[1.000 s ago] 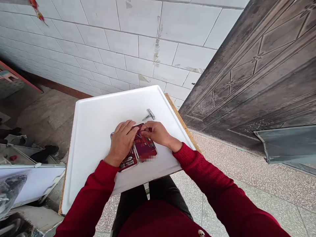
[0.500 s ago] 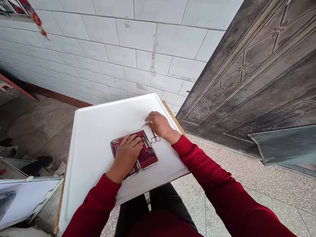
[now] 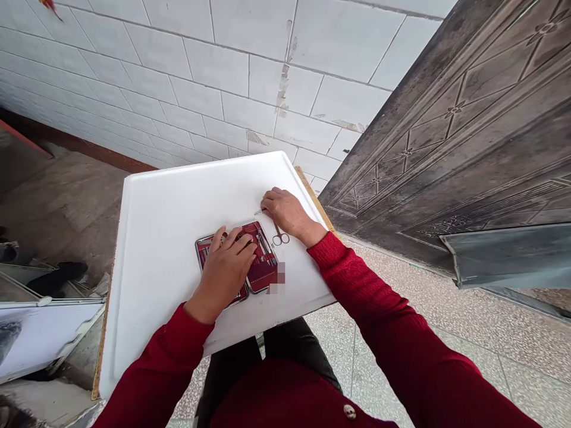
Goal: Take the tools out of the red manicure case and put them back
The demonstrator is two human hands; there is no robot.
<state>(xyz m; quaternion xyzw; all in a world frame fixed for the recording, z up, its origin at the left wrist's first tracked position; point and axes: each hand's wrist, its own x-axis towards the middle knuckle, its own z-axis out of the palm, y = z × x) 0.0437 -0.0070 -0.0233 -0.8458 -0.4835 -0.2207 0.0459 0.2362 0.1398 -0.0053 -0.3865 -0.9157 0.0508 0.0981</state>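
An open manicure kit with a dark red lining and metal rim lies on the white tabletop. My left hand rests over its middle with fingers spread, hiding part of the slim metal tools in both halves. To the right of the kit, my right hand is closed low over the table. The thin tip of a small metal manicure tool sticks out at its fingertips; the rest is hidden. Small scissors lie beneath that hand, finger loops toward me and blades mostly covered.
Behind the table is a white tiled wall. A dark carved door stands to the right, with a grey-green panel in front. White boards and other clutter lie at the lower left.
The view has shifted slightly. My right hand has turned and lowered over the metal tool, covering more of it. My left hand stays on the kit, its fingers a little more spread.
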